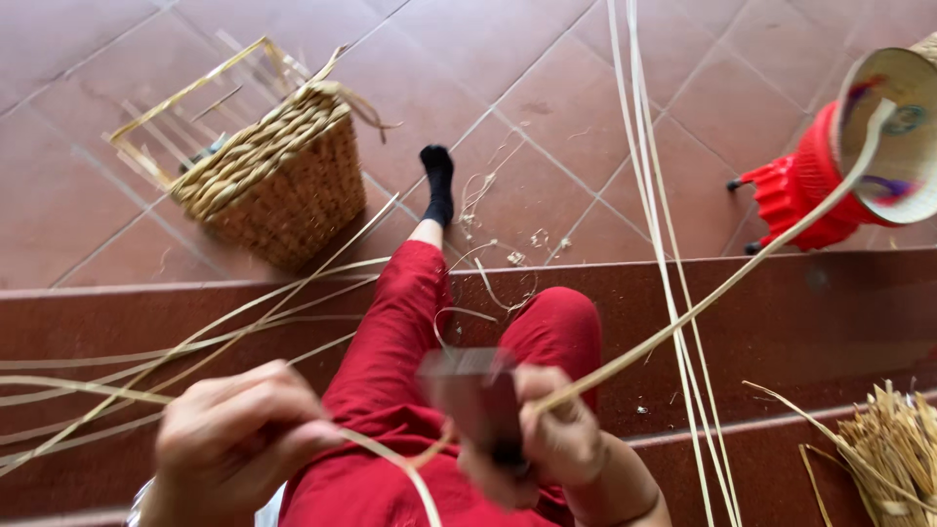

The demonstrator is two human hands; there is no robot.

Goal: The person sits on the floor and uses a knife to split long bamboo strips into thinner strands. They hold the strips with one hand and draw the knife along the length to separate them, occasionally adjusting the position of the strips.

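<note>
My left hand (234,439) is curled shut at seven o'clock, pinching a pale strip (390,461) that bends across my lap to the other hand. My right hand (551,429) sits at five o'clock, closed around a dark flat blade (473,395); it is blurred, so I cannot tell its exact kind. The same hand grips the strip where it passes the blade, and from there the strip runs up toward two o'clock to a round woven tray (893,132). Below my hands are my red trousers (390,342), one leg stretched toward twelve o'clock and ending in a black sock (438,183). I sit on a dark red step (781,312), with more loose strips (146,376) fanned out at nine o'clock and a bundle of dry fibre (893,449) at four o'clock. Long thin canes (649,195) cross the step from top to bottom at one o'clock. Farther off on the tiled floor (586,98), a woven basket (278,171) lies tipped at eleven o'clock, with a yellow frame (185,93) behind it. A red plastic stool (805,190) stands by the tray.
</note>
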